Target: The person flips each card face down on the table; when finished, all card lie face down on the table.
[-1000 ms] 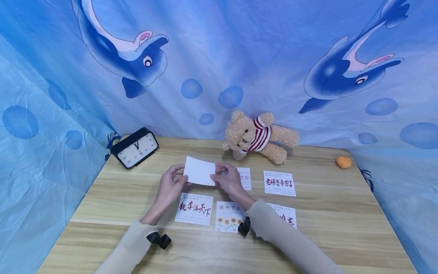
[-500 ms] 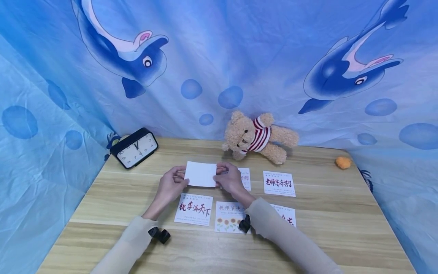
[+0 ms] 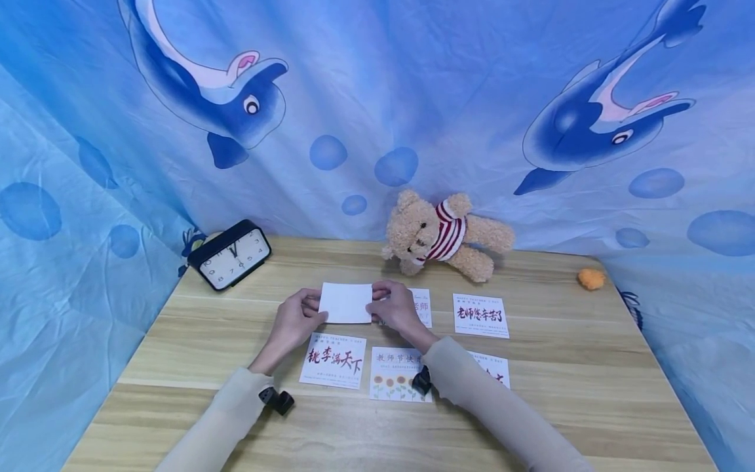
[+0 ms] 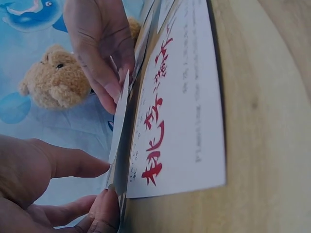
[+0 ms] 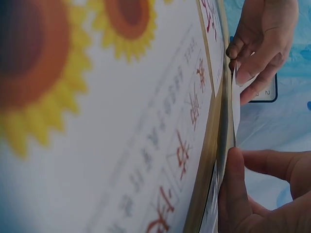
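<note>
In the head view a blank white card (image 3: 346, 303) lies between my two hands, low over the table's middle. Its left edge is pinched by my left hand (image 3: 295, 318), thumb on the near side. My right hand (image 3: 398, 311) pinches the right edge and covers part of a printed card (image 3: 423, 308) behind it. Whether the blank card touches the tabletop I cannot tell. Nearer to me lie a card with red calligraphy (image 3: 333, 360) and a sunflower card (image 3: 394, 377). The left wrist view shows the held card (image 4: 120, 116) nearly edge-on, thumb and fingertips at its end.
Another red-lettered card (image 3: 480, 316) lies to the right; my right sleeve partly hides a further card (image 3: 494, 370). Along the back are a black desk clock (image 3: 232, 257), a teddy bear (image 3: 442, 233) on its side and an orange fluffy ball (image 3: 591, 279). A blue dolphin curtain (image 3: 495, 98) hangs behind.
Both hands have lowered the blank card slightly toward me, and it looks flatter and straighter than before. The left forearm has shifted a little to the right. The other cards stay put.
</note>
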`<action>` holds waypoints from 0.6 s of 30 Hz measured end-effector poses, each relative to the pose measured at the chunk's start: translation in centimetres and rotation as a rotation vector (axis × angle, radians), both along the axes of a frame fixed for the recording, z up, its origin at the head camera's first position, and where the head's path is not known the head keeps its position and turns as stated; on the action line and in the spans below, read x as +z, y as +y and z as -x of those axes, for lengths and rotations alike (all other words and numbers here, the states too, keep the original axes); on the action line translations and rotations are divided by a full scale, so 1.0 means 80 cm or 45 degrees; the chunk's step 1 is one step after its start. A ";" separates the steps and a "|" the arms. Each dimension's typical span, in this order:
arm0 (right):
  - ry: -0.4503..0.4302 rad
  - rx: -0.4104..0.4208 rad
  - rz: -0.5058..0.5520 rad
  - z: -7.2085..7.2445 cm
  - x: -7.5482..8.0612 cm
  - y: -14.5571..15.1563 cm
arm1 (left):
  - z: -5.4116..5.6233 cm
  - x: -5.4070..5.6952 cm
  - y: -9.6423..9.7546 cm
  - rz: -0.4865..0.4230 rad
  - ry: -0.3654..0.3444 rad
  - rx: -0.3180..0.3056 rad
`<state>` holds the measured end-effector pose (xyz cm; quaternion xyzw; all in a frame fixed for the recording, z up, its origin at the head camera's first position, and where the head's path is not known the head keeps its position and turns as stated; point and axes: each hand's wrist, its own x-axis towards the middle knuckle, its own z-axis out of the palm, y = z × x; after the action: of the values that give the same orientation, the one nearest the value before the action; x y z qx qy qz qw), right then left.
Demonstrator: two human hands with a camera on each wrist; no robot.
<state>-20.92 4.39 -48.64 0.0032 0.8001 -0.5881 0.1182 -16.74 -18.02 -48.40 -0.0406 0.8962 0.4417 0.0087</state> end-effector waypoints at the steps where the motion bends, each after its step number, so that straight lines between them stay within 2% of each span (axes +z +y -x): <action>1: 0.005 0.015 -0.017 0.000 0.000 0.000 | 0.000 -0.001 0.000 0.009 -0.001 -0.002; 10: 0.060 0.092 -0.200 -0.001 0.006 0.001 | 0.002 -0.003 -0.002 0.084 -0.022 -0.004; 18: 0.036 0.113 -0.167 -0.003 0.011 0.003 | 0.001 -0.001 -0.001 0.103 -0.032 -0.002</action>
<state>-20.66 4.67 -47.74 -0.0328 0.8379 -0.5285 0.1324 -16.79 -18.08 -48.51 -0.0457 0.9132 0.4046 0.0188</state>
